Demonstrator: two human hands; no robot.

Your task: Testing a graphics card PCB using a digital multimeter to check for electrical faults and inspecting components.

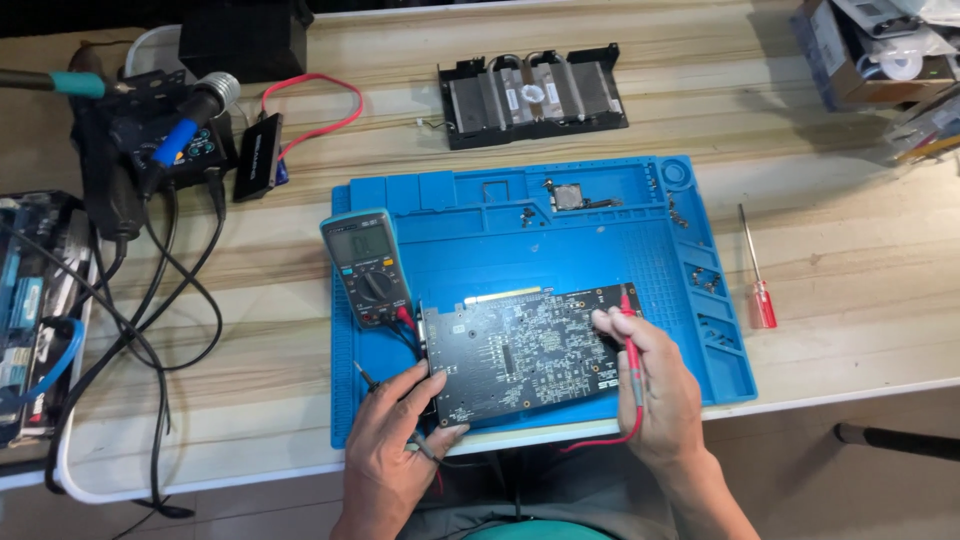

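Both hands, left (395, 445) and right (655, 385), bare; forearms seemingly unsleeved; teal garment at the lap.

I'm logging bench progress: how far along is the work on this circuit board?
Done: the heatsink is off, lying behind the blue mat. In hand: right hand sets the red probe on the circuit board; left hand steadies it, black probe idle. Left: the heatsink is not refitted.

Bare blue silicone work mat (600, 225) lies open at twelve o'clock of the black circuit board (525, 350). A grey-green multimeter (367, 268) and its leads block ten o'clock. At three o'clock, bare wooden table (860, 270) holds only a red-handled screwdriver (756, 272).
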